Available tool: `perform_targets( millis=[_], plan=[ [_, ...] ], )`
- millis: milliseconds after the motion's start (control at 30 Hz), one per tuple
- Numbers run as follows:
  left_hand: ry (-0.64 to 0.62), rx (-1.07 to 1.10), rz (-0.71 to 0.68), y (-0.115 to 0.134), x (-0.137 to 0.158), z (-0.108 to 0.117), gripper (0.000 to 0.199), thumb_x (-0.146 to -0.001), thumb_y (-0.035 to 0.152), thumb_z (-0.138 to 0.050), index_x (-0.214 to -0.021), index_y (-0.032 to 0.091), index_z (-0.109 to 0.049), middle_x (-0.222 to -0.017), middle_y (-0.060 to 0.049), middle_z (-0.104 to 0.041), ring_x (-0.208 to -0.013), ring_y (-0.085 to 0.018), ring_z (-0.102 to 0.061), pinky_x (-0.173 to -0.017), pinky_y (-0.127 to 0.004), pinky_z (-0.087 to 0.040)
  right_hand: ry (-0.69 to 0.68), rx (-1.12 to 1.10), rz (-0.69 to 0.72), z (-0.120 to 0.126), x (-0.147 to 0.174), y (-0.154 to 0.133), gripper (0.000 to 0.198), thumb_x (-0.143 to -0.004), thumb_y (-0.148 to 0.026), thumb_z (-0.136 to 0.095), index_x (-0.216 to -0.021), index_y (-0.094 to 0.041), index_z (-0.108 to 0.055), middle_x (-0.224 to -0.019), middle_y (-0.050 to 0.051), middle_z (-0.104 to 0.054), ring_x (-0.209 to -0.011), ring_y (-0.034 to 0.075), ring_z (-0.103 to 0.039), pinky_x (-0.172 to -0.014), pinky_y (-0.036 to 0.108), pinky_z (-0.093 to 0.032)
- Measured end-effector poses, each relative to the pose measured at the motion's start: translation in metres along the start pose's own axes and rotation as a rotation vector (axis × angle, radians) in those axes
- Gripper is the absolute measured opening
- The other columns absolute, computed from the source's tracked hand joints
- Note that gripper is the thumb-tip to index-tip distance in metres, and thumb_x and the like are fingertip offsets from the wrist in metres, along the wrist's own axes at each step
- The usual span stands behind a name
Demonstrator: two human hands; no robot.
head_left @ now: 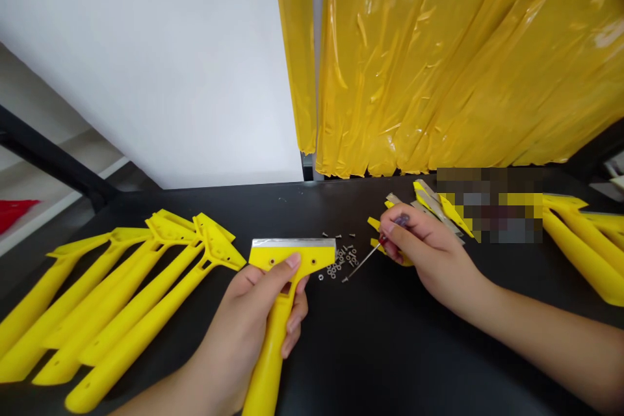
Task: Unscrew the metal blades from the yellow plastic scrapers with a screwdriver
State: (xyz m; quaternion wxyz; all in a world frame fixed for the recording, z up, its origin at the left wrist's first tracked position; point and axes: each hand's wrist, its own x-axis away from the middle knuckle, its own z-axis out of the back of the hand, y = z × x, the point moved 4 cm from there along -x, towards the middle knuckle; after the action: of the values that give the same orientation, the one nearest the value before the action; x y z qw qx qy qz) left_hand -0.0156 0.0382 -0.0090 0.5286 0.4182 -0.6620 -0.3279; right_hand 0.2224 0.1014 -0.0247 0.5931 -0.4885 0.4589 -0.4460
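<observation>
My left hand [263,305] is wrapped round the neck of a yellow scraper [292,260], its thumb pressed on the head. A metal blade [287,243] lines the scraper's top edge, and two holes show in the head. My right hand [414,234] grips a small screwdriver [365,261] with a dark red handle. The screwdriver's tip is at a small screw [345,280] near the table surface; whether the two touch is unclear. Several small nuts and screws [341,260] lie in a loose pile between my hands.
Several yellow scraper handles [146,312] lie side by side at the left of the black table [341,364]. Yellow head pieces and blades [433,205] lie behind my right hand. More yellow scrapers [585,247] are at the right. Yellow plastic sheeting [439,65] hangs behind the table.
</observation>
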Motion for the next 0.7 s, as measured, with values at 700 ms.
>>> perform_targets(
  millis=[700],
  plan=[
    [0.01, -0.054, 0.026, -0.004, -0.001, 0.0, 0.043, -0.092, 0.054, -0.071, -0.07, 0.019, -0.06, -0.046, 0.003, -0.052, -0.036, -0.009, -0.044, -0.04, -0.019, -0.033, -0.128, 0.489, 0.431, 0.002, 0.035, -0.056, 0.007, -0.106, -0.023, -0.057, -0.102, -0.028, -0.059, -0.081, 0.002, -0.062, -0.069, 0.018, -0.056, -0.063, 0.034, -0.045]
  ],
)
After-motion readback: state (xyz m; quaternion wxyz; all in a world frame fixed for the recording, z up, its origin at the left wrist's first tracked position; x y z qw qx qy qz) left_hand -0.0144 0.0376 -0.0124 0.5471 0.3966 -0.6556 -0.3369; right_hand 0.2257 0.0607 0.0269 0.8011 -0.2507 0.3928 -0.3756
